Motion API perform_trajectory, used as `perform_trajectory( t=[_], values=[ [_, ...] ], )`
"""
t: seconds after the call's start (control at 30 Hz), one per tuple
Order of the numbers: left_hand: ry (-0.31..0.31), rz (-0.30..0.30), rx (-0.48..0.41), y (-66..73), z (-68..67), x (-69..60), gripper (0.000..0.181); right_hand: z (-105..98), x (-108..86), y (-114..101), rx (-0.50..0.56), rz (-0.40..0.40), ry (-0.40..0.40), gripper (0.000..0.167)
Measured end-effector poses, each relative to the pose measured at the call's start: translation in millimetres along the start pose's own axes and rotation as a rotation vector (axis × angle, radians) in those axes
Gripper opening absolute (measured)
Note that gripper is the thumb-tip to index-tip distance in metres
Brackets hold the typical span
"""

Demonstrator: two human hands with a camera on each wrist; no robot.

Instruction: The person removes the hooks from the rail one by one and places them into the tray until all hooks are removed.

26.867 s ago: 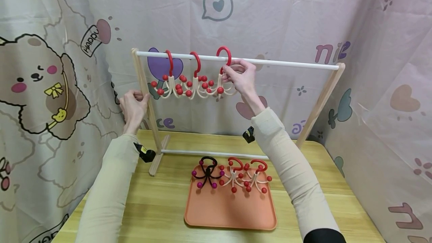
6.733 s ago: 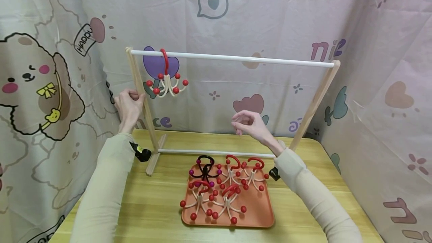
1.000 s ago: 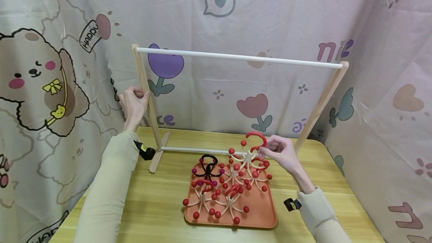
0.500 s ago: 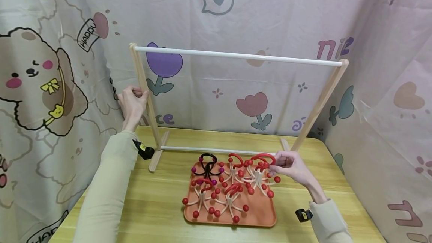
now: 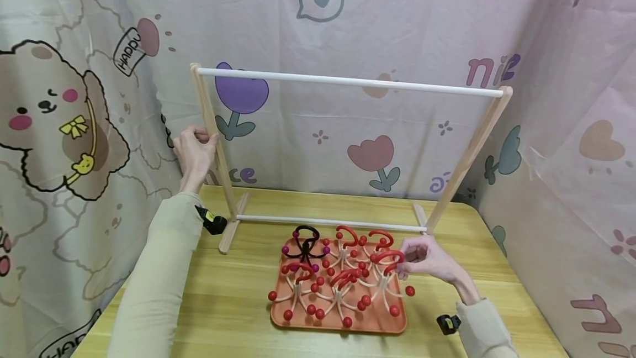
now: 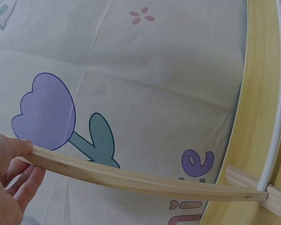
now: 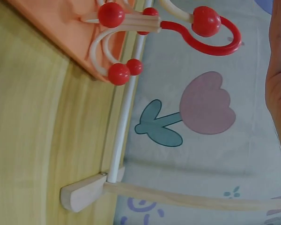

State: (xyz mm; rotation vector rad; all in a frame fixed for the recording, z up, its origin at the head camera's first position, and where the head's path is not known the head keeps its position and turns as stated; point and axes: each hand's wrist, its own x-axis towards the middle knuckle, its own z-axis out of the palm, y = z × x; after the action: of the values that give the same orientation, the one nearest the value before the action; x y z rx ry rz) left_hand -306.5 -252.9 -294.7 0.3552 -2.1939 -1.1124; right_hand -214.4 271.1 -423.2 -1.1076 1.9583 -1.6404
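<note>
My left hand pinches the left wooden post of the hanging rack; the left wrist view shows thumb and fingertips on that post. My right hand is beside the red hook of the front-right octopus-shaped hanger, which stands on the orange tray. In the right wrist view a gap shows between the hand and the hook; the fingertips lie outside that view. Several similar cream hangers with red balls, such as the front-left one, share the tray with a black, purple-balled one.
The rack's white top bar runs between its two posts, with nothing hanging from it. A lower white rod passes behind the tray. The wooden table stands against printed curtains behind and at both sides.
Long before, three hangers hung on the top bar, later one. Over the last second my right hand has lowered a hanger onto the tray's right side and let go. The left hand stays on the post.
</note>
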Motion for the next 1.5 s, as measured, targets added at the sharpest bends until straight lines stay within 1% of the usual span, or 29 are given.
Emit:
perform_trajectory(
  t=[0.13,0.17,0.27,0.4,0.53,0.6,0.83,1.07,1.17,1.33,1.4,1.5],
  values=[
    [0.009,0.006,-0.009,-0.1,0.5,1.0,0.031,-1.7,-2.0,5.7,0.022,-0.055,-0.042,0.006],
    [0.009,0.007,-0.006,-0.2,0.5,1.2,0.032,-1.9,-2.7,7.0,0.026,-0.052,-0.044,0.006],
    [0.007,0.002,-0.010,-0.4,0.7,0.6,0.031,-1.8,-4.6,10.6,0.038,-0.009,-0.033,0.005],
    [-0.002,-0.006,-0.008,-0.3,0.5,-0.1,0.031,-1.4,-6.1,15.7,0.027,0.028,-0.016,0.004],
    [0.002,0.002,-0.009,-0.2,0.5,-0.3,0.031,-1.0,-7.2,20.9,0.035,0.051,-0.016,0.008],
    [0.004,0.005,-0.010,-0.1,0.5,-0.4,0.031,-0.8,-7.5,22.5,0.052,0.081,-0.012,0.010],
    [0.007,0.002,-0.006,0.1,1.3,-0.3,0.031,-0.5,-9.2,27.4,0.065,0.095,-0.030,0.012],
    [0.022,0.000,-0.018,-0.4,1.9,1.2,0.030,-0.1,-11.6,34.1,0.104,0.102,-0.032,0.014],
    [0.027,0.003,-0.015,-0.3,1.5,1.2,0.031,-0.3,-12.2,37.6,0.108,0.105,-0.041,0.013],
    [0.028,0.016,-0.015,0.1,1.2,0.7,0.031,0.3,-13.6,41.6,0.124,0.122,-0.048,0.015],
    [0.029,0.020,-0.015,0.2,1.1,0.4,0.031,0.4,-14.2,42.7,0.128,0.123,-0.051,0.016],
    [0.029,0.025,-0.013,0.5,1.0,0.0,0.031,0.0,-14.9,43.9,0.130,0.101,-0.060,0.014]
  ],
)
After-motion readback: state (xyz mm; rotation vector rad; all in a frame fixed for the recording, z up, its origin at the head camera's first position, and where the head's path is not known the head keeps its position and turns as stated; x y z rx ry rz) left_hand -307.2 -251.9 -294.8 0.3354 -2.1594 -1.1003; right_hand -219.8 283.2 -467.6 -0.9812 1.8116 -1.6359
